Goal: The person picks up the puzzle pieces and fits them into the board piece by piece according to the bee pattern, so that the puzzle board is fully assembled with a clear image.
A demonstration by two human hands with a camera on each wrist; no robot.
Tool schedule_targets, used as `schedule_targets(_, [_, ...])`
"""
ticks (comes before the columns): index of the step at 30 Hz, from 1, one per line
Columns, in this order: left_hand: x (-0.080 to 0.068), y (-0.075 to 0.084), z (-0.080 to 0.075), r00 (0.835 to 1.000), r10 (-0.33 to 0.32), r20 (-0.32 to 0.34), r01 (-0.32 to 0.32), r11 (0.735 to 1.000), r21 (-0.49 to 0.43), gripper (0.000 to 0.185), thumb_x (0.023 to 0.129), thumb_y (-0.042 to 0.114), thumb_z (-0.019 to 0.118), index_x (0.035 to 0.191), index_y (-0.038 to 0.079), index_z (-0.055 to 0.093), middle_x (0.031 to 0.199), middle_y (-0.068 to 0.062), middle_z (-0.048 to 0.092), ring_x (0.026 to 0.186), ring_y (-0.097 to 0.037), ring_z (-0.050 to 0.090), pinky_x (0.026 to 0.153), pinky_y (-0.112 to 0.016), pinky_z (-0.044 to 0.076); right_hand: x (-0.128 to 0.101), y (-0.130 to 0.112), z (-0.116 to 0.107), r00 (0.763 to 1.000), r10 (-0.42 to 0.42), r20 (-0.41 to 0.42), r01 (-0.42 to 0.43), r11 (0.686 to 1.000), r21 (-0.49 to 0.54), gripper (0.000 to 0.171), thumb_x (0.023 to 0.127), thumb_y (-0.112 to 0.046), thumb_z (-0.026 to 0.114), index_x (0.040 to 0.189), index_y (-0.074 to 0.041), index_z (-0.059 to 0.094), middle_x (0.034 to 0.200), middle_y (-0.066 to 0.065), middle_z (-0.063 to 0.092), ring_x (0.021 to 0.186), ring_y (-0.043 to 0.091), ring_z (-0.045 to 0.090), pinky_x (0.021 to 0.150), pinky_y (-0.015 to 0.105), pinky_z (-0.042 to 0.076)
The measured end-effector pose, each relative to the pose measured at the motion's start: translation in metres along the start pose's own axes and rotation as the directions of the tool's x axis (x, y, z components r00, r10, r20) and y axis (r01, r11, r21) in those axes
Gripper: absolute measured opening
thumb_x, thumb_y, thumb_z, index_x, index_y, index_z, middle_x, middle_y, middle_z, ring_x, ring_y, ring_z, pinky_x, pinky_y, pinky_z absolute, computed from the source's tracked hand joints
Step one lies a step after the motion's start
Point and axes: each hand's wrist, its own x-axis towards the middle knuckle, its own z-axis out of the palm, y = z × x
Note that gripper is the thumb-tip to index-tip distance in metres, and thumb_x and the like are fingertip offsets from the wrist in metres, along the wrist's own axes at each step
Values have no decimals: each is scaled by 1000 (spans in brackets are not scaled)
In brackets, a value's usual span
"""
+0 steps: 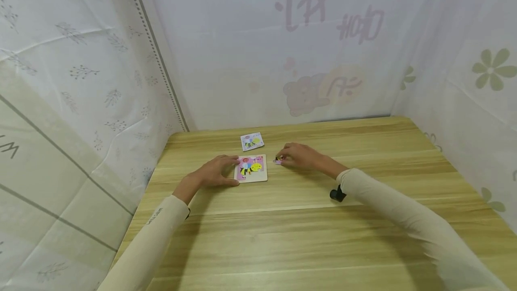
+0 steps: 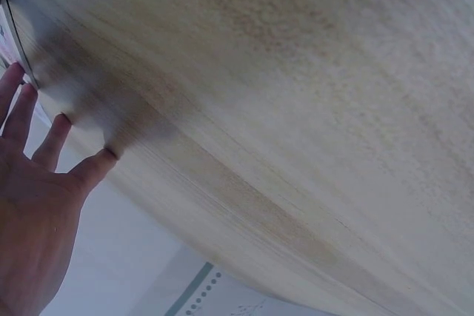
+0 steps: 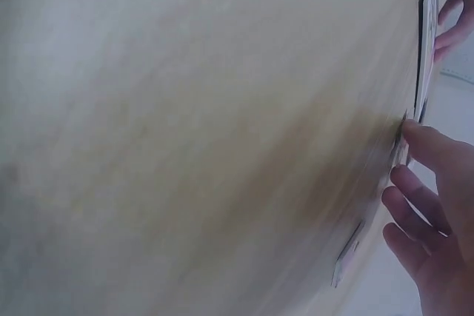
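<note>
A square jigsaw puzzle board [image 1: 261,176] with a pale border and a yellow bee picture lies flat on the table; bare tray shows at its lower right. My left hand [image 1: 216,171] rests at its left side, fingers and thumb spread and touching the edge. In the left wrist view the fingers of that left hand [image 2: 37,190] look fairly straight. Just right of the board, my right hand [image 1: 300,156] pinches a small puzzle piece [image 1: 277,161], pink and dark, between thumb and fingers. The right wrist view shows the right hand [image 3: 444,205] low over the tabletop.
A small card [image 1: 252,141] with a similar bee picture lies behind the board. The wood-grain table [image 1: 282,237] reaches back to a hanging printed curtain [image 1: 242,57], with more curtain on both sides. A black wrist camera [image 1: 337,194] sits at the right cuff.
</note>
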Motion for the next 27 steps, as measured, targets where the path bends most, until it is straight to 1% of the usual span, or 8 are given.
schedule_targets(4, [0,-1,0,1000,1,-5,-1,1000,0,83,90,52,79,155,10,50,164,-10,39,152,-36,32,125,-56,24,3,-7,2,1000,-12,-10,12,1000,28,26,101,-25,72,124,-14,76,108,4,69,96,18,63,82,37,56])
schedule_targets(8, [-1,0,0,1000,-2,-1,2,1000,-6,83,90,52,79,155,10,49,165,-10,39,153,-36,31,125,-56,24,7,-18,3,1000,-29,-7,29,998,53,26,101,-24,72,124,-14,77,108,5,69,97,18,64,83,37,56])
schedule_targets(12, [-2,0,0,1000,5,-5,-5,1000,-9,83,90,52,78,155,10,49,165,-10,39,153,-36,31,124,-57,25,12,-28,5,999,-50,1,50,998,44,26,101,-24,71,124,-14,77,111,5,69,100,17,64,85,36,57])
schedule_targets(18, [-1,0,0,1000,2,-4,-2,1000,-6,81,90,51,79,155,11,49,165,-9,39,153,-36,31,125,-56,25,22,-37,12,999,-47,23,46,998,40,27,102,-30,69,126,-18,76,113,4,68,101,16,63,87,36,57])
schedule_targets(24, [-1,-1,0,1000,0,-1,0,1000,-4,82,90,52,79,155,11,50,165,-9,39,152,-36,32,124,-56,25,31,-46,18,996,-86,36,83,995,62,26,102,-27,70,124,-16,76,114,4,68,104,15,63,91,35,56])
schedule_targets(27, [-1,-1,0,1000,0,-2,0,1000,-7,82,90,52,78,155,11,50,165,-9,39,152,-36,32,124,-56,26,36,-51,20,994,-107,38,104,993,62,25,102,-28,70,124,-17,76,114,2,68,104,15,63,91,35,56])
